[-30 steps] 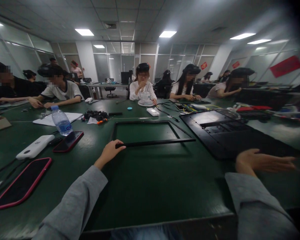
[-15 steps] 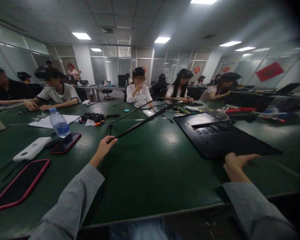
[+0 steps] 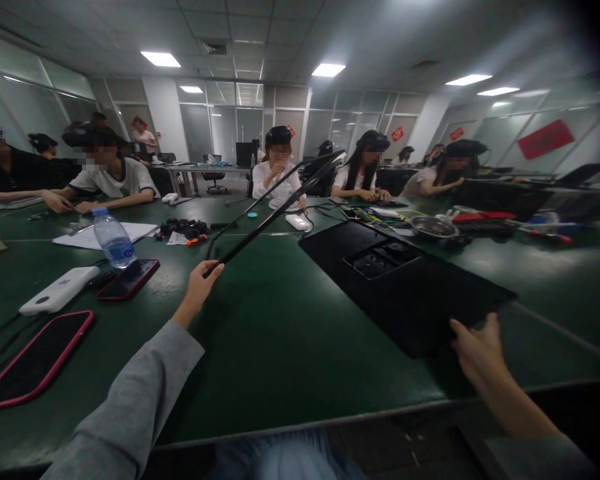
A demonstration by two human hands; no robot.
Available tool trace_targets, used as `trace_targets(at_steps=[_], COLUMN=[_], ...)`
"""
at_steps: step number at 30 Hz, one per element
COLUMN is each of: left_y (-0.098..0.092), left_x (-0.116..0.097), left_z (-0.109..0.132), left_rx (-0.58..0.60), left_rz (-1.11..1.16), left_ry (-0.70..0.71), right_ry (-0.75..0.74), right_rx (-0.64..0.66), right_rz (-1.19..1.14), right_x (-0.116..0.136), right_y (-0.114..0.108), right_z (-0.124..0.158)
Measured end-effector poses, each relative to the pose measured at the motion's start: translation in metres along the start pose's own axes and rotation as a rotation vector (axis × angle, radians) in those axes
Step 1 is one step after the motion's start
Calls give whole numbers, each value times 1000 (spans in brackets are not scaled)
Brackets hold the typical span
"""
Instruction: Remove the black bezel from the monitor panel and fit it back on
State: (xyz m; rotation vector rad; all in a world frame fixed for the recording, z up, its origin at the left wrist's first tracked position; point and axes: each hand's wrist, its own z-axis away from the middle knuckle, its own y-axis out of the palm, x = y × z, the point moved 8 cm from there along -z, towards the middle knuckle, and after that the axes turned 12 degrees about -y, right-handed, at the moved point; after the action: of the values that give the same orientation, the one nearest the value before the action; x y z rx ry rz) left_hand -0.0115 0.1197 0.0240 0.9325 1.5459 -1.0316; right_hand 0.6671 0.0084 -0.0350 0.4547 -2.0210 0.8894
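Observation:
My left hand (image 3: 203,283) is closed round one corner of a thin black frame (image 3: 260,230), which is tilted up above the table. On the right, a large flat black panel (image 3: 380,293) with a rectangular recess lies low over the table. At the near right edge of that panel is my right hand (image 3: 477,343), its fingers and thumb spread. Whether its fingertips touch the panel's edge is hard to tell.
Left on the green table (image 3: 280,353) are two phones (image 3: 37,357), a white device (image 3: 57,290), a water bottle (image 3: 114,240) and papers. Cables (image 3: 375,217) and a metal bowl (image 3: 434,228) are behind the panel. Several people sit across.
The panel has shifted left and nearer to me, and now lies at a different angle. My right hand has turned, its fingers pointing up. The frame in my left hand has tilted up at its far end.

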Motion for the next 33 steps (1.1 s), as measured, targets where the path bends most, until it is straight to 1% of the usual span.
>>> trace_targets(at_steps=[2, 4, 7, 9, 11, 14, 16, 18, 20, 22, 23, 24, 25, 26, 27, 29, 31, 33], left_y=[-2, -2, -5, -5, -2, 5, 11, 17, 21, 23, 23, 24, 24, 24, 25, 26, 26, 23], left_x=[-5, -10, -20, -26, -31, -34, -35, -35, -35, -34, -34, -34, -35, -35, -35, -36, -35, -33], left_z=[1, 3, 5, 8, 11, 17, 23, 27, 30, 31, 31, 31, 32, 32, 33, 36, 37, 38], left_rx=[-24, -38, -65, -74, -69, -61, -62, -63, -56, -45, -40, -36, -35, -32, -23, -1, 21, 41], left_rz=[-28, -61, -130, -190, -249, -346, -414, -471, -512, -539, -549, -557, -565, -575, -589, -622, -651, -671], left_ry=[32, 55, 106, 166, 229, 288, 318, 346, 362, 370, 374, 382, 391, 402, 415, 442, 462, 472], right_ry=[119, 176, 171, 168, 115, 2, -74, -150, -159, -79, -17, 43, 98, 142, 162, 151, 120, 83], right_rx=[10, 70, 238, 404, 524, 566, 500, 392, 228, 74, 40, 53, 102, 185, 270, 424, 506, 525], right_rz=[-180, -303, -406, -464, -476, -425, -367, -338, -353, -418, -475, -547, -632, -725, -813, -941, -953, -862], right_x=[3, 13, 37, 55, 74, 101, 113, 119, 115, 100, 92, 87, 85, 88, 94, 112, 125, 127], right_y=[10, 26, 59, 90, 122, 169, 194, 210, 212, 203, 198, 194, 192, 191, 189, 182, 177, 175], right_z=[12, 18, 9, -3, -19, -44, -57, -67, -76, -84, -88, -91, -93, -94, -94, -93, -92, -92])
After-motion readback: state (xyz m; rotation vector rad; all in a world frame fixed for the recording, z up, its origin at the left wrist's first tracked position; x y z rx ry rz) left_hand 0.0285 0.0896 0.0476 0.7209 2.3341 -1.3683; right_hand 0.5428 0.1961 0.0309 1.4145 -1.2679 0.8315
